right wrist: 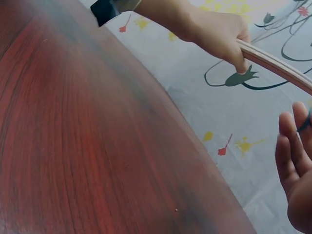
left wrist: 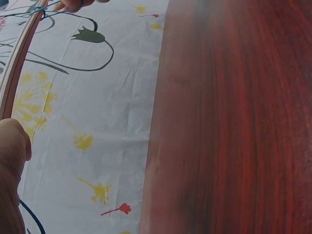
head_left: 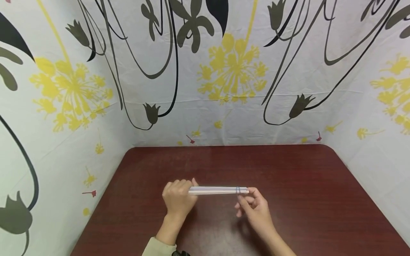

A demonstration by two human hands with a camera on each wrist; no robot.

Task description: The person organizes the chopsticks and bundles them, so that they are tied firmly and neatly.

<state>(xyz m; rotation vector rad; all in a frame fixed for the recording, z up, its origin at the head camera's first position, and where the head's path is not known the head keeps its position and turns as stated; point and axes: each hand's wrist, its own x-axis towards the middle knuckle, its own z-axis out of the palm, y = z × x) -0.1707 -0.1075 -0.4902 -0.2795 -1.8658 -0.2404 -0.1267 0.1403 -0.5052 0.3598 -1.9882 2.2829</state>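
My left hand (head_left: pixel 179 197) grips one end of a bundle of thin, pale, chopstick-like sticks (head_left: pixel 213 190), held level above the table. Near the far end, a thin blue elastic band (head_left: pixel 238 190) is looped around the bundle. My right hand (head_left: pixel 257 210) is at that end, its thumb and fingers pinching a strand of the band. In the left wrist view, blue strands of the band (left wrist: pixel 40 10) stretch from the sticks toward the right fingers. The right wrist view shows part of the band (right wrist: pixel 305 124) across the right fingers; the stick ends inside the left fist are hidden.
The dark red wooden table (head_left: pixel 288 170) has rounded far corners. A white cloth (head_left: pixel 192 81) printed with yellow and grey flowers hangs behind it and along both sides. Something black (head_left: pixel 180 253) is worn at the left wrist, beside a pale sleeve (head_left: pixel 158 248).
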